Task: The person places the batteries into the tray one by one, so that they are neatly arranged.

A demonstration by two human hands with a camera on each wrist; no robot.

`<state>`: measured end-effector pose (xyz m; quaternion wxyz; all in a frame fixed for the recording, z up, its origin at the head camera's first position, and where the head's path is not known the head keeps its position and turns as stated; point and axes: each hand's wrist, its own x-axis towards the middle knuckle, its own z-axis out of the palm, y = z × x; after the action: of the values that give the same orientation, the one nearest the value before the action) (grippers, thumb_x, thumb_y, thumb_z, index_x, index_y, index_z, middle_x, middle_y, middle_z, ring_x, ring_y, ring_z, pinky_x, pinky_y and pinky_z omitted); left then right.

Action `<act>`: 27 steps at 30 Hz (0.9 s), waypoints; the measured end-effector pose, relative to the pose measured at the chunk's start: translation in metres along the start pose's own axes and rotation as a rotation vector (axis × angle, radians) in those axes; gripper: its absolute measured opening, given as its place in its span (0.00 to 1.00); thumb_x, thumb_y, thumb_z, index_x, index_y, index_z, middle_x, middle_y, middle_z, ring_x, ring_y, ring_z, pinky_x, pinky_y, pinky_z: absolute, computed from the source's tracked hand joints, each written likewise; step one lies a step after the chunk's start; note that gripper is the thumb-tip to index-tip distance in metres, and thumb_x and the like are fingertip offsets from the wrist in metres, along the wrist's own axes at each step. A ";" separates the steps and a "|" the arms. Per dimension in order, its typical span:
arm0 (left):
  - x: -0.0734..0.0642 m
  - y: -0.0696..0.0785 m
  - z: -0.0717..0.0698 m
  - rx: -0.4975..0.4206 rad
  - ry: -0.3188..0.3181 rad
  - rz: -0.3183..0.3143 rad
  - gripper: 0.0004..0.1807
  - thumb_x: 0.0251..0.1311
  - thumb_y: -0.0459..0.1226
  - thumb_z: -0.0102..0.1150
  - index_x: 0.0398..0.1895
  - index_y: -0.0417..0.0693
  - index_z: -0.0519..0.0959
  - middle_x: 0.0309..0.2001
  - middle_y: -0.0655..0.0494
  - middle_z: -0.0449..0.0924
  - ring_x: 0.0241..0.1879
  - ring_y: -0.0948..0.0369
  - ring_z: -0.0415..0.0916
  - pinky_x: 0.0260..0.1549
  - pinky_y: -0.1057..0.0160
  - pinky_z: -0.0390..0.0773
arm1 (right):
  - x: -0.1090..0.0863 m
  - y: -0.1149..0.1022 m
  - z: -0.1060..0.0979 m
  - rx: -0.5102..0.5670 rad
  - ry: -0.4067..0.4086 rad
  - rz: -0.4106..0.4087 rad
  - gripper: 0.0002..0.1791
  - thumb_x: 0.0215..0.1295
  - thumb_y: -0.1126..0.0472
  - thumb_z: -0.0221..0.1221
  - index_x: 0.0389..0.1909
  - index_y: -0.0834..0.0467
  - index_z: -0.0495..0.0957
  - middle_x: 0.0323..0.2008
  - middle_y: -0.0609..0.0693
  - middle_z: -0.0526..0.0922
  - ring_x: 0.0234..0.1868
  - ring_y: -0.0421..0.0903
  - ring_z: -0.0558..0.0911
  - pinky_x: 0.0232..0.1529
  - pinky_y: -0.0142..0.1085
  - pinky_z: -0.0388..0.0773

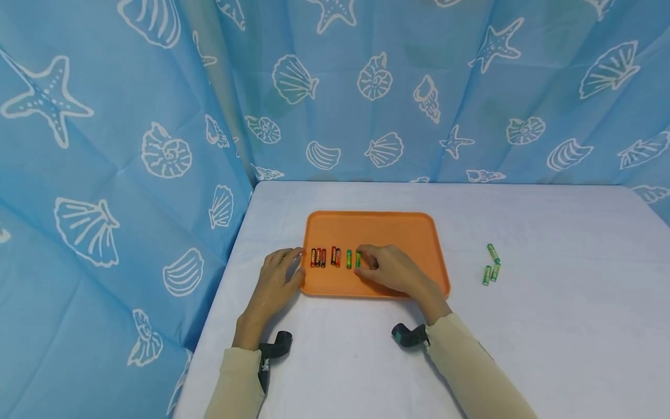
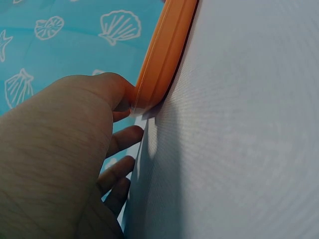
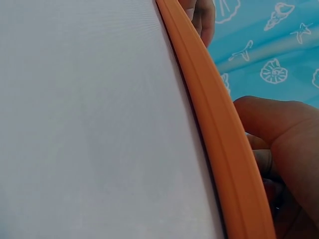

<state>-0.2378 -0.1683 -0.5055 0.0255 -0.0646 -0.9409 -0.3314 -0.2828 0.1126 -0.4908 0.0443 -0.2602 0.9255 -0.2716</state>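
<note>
An orange tray (image 1: 377, 224) lies on the white table. On it, several red-and-black batteries (image 1: 323, 258) stand in a row at the left, with a green battery (image 1: 349, 259) to their right. My right hand (image 1: 392, 269) reaches over the tray and pinches another green battery (image 1: 358, 259) by its ends, between thumb and finger. In the right wrist view the tray's rim hides that battery. My left hand (image 1: 274, 279) rests against the tray's left edge, its fingers loosely bent. The left wrist view shows the thumb (image 2: 117, 89) touching the rim near a corner.
Right of the tray, 3 more green batteries (image 1: 495, 272) lie loose on the white tablecloth (image 1: 565, 302). A blue curtain (image 1: 345, 105) with shell and starfish prints hangs behind the table and along its left side. Dark devices (image 1: 408, 336) are strapped at both wrists.
</note>
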 end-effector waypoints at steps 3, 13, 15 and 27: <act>0.000 0.000 0.000 0.002 0.000 -0.001 0.27 0.71 0.46 0.53 0.72 0.57 0.68 0.70 0.52 0.65 0.73 0.52 0.52 0.69 0.41 0.60 | 0.002 -0.001 0.001 0.004 0.000 -0.001 0.27 0.65 0.47 0.66 0.60 0.58 0.77 0.18 0.43 0.68 0.20 0.39 0.66 0.25 0.34 0.64; 0.000 0.001 0.000 -0.004 -0.009 -0.018 0.27 0.71 0.46 0.53 0.73 0.57 0.68 0.71 0.53 0.64 0.73 0.52 0.51 0.69 0.40 0.59 | 0.006 -0.001 0.005 0.017 0.011 -0.003 0.28 0.66 0.47 0.65 0.62 0.58 0.77 0.18 0.42 0.69 0.19 0.39 0.66 0.23 0.33 0.63; 0.000 0.001 0.000 0.000 -0.008 -0.015 0.27 0.72 0.46 0.53 0.73 0.57 0.68 0.71 0.53 0.64 0.73 0.52 0.51 0.69 0.41 0.59 | 0.007 -0.001 0.006 0.016 0.016 -0.005 0.28 0.66 0.47 0.65 0.61 0.58 0.77 0.18 0.42 0.69 0.19 0.39 0.65 0.22 0.33 0.62; 0.000 0.002 -0.001 0.004 -0.017 -0.019 0.28 0.72 0.46 0.53 0.73 0.57 0.67 0.71 0.52 0.64 0.74 0.52 0.51 0.70 0.41 0.58 | 0.008 -0.004 0.006 0.022 0.011 -0.016 0.29 0.66 0.47 0.65 0.62 0.59 0.76 0.18 0.43 0.68 0.20 0.39 0.66 0.23 0.33 0.62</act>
<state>-0.2377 -0.1676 -0.5036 0.0146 -0.0583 -0.9424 -0.3291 -0.2862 0.1027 -0.4933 0.0399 -0.2654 0.9207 -0.2834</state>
